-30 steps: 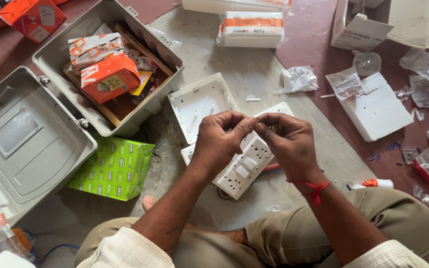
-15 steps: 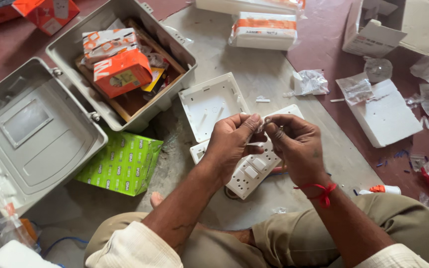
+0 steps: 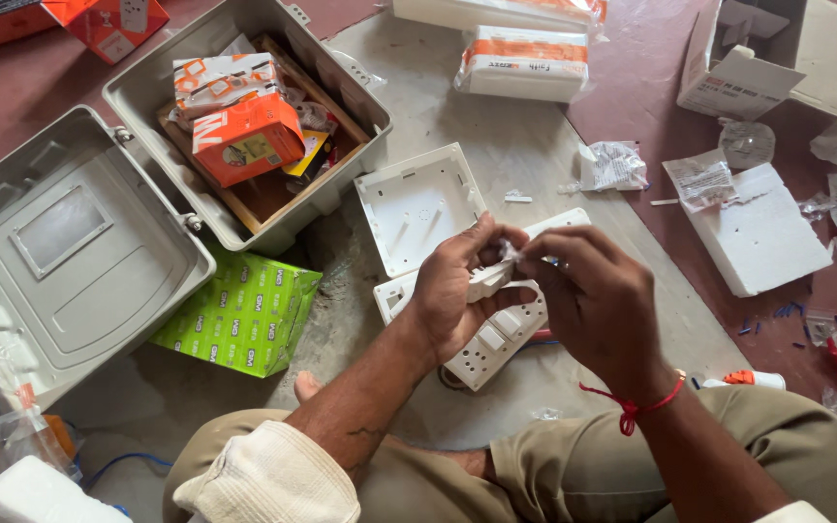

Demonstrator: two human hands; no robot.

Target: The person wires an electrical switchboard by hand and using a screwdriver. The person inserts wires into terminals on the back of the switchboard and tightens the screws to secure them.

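Mid-frame, a small white switch part is pinched between the left hand and right hand, both closed tight on it. Below them, the white switch plate looks partly populated; the empty back box isn't fitted yet.

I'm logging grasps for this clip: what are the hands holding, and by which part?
Both hands pinch a small white plastic piece above the white switch plate: left hand at its lower end, right hand at its top. What the piece is cannot be told.

Dull red floor, daylight
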